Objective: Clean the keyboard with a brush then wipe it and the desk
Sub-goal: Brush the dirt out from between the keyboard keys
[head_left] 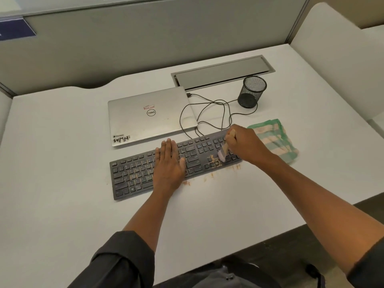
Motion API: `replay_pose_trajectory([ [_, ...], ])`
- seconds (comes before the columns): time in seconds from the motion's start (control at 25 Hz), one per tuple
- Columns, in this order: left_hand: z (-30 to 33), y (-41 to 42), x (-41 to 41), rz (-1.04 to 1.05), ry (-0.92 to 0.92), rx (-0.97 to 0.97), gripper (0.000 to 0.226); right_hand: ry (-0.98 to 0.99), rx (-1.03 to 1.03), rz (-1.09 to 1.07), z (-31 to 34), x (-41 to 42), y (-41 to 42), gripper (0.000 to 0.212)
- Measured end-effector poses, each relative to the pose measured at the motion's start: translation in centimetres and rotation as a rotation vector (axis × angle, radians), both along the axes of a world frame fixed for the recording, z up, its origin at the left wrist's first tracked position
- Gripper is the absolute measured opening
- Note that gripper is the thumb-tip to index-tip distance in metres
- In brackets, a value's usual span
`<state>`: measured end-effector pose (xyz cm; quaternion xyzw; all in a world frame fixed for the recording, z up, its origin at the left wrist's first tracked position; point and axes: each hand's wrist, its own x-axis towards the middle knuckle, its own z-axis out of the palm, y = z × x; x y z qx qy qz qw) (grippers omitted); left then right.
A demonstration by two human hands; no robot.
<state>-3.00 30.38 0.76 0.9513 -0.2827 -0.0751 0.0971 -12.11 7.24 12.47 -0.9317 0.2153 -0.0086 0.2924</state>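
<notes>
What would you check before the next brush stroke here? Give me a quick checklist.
1. Keyboard steadied: ok, left hand rests flat on the keys.
2. Brush gripped: ok, right hand holds its handle.
3. Bristles on the dirt: ok, they touch the keys beside the brown crumbs.
4. Keys clean: not ok, crumbs remain on the keyboard's right part.
5. Desk clean: not ok, crumbs lie along the keyboard's near edge.
6. Cloth ready for wiping: ok, it lies beside the right hand.
</notes>
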Motion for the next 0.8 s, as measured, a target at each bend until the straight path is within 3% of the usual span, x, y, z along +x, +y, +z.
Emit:
replay_pose_trajectory([
  [0.12, 0.0, -0.1, 0.0, 0.001, 0.0, 0.002, 0.072, -0.112, 0.086, -0.018, 0.2, 0.8, -0.4, 0.018],
  [0.4, -0.3, -0.1, -0.1, 0.006, -0.038, 0.005, 0.072, -0.062, 0.054, 0.05, -1.7, -3.1, 0.8, 0.019],
  [0.6, -0.3, 0.0, -0.2, 0.01, -0.052, -0.011, 0.071, -0.193, 0.163, -0.003, -0.2, -0.6, -0.5, 0.016],
  [0.8, -0.2, -0.1, -0.3, 0.011, -0.073, -0.01, 0.072, -0.153, 0.236, 0.168, -1.3, 0.2, 0.6, 0.015],
])
